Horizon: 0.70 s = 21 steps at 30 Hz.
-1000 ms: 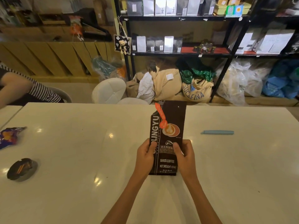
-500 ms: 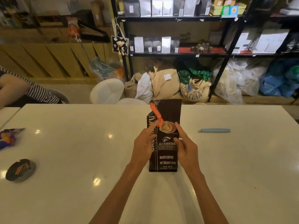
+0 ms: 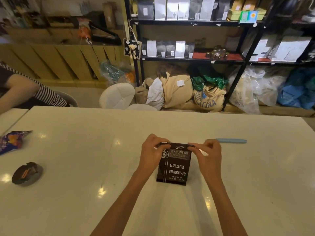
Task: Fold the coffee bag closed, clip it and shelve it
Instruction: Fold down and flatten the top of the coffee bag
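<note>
A dark brown coffee bag (image 3: 175, 166) stands upright on the white table (image 3: 85, 167), its top part bent down away from me, so only the lower half of the front shows. My left hand (image 3: 151, 152) pinches the fold at the bag's upper left corner. At the upper right corner my right hand (image 3: 207, 155) pinches the same fold. A light blue clip (image 3: 231, 141) lies flat on the table just right of my right hand, untouched. The black shelf rack (image 3: 192, 58) with rows of bags stands behind the table.
A dark ashtray (image 3: 26, 173) and a crumpled snack wrapper (image 3: 12, 141) lie at the table's left. A person in a striped sleeve (image 3: 46, 96) sits at far left. White chairs (image 3: 117, 96) and burlap sacks (image 3: 192, 94) fill the floor before the rack.
Both hands climbed from the bag's lower sides to its top and bent the top down backwards. The orange strip and cup picture on the upper front are now out of sight.
</note>
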Tool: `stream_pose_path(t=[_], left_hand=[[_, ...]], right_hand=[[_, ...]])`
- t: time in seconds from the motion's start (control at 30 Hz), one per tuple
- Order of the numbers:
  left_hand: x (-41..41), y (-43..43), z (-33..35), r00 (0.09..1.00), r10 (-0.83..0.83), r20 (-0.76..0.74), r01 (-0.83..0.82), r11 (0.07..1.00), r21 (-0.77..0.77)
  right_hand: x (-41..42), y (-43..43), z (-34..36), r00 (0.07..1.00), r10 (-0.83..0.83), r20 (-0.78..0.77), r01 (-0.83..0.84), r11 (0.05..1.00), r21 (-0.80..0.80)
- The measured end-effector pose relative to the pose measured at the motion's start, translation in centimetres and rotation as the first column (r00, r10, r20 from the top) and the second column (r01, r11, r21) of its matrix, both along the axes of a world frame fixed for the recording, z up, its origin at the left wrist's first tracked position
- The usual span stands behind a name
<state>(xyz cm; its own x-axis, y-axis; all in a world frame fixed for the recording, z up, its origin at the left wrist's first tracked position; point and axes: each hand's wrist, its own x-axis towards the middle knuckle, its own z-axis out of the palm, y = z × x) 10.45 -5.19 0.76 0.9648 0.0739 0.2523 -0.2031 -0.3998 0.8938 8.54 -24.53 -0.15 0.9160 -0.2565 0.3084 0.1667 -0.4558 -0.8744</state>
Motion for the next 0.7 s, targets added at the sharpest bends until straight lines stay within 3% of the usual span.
stream_pose_path(t=[0.07, 0.13, 0.2, 0.3, 0.4, 0.5, 0.6, 0.7], left_hand=[[0.1, 0.3, -0.1, 0.999, 0.049, -0.017, -0.049, 0.997, -0.053], [0.1, 0.7, 0.3, 0.98, 0.166, -0.111, -0.189, 0.95, -0.247], [0.0, 1.0, 0.9, 0.959, 0.219, -0.178, -0.273, 0.882, -0.385], [-0.1, 0.0, 1.8, 0.978, 0.181, -0.102, -0.204, 0.93, -0.305], [-0.8, -2.1, 2.5, 0.983, 0.163, -0.083, -0.182, 0.923, -0.34], [-1.5, -3.0, 2.6, 0.971, 0.199, -0.129, -0.236, 0.867, -0.439], [-1.8, -3.3, 2.7, 0.955, 0.249, -0.162, -0.297, 0.813, -0.502], [-2.2, -4.0, 2.0, 0.964, 0.184, -0.194, -0.255, 0.847, -0.466]], right_hand=[[0.3, -0.7, 0.6, 0.999, -0.031, -0.015, 0.032, 0.998, 0.052], [0.4, -1.6, 1.2, 0.995, -0.086, -0.053, 0.098, 0.95, 0.298], [0.5, -1.9, 1.8, 0.991, -0.102, -0.086, 0.13, 0.895, 0.428], [0.4, 0.3, 2.8, 0.99, 0.131, -0.058, -0.1, 0.924, 0.369], [0.5, 4.4, 2.8, 0.945, 0.31, -0.103, -0.237, 0.869, 0.435], [1.1, 5.8, 2.4, 0.972, 0.144, -0.188, -0.058, 0.915, 0.399], [1.7, 5.7, 1.6, 0.991, 0.043, -0.127, -0.005, 0.959, 0.283], [2.5, 5.5, 1.5, 0.986, -0.038, -0.161, 0.085, 0.951, 0.297]])
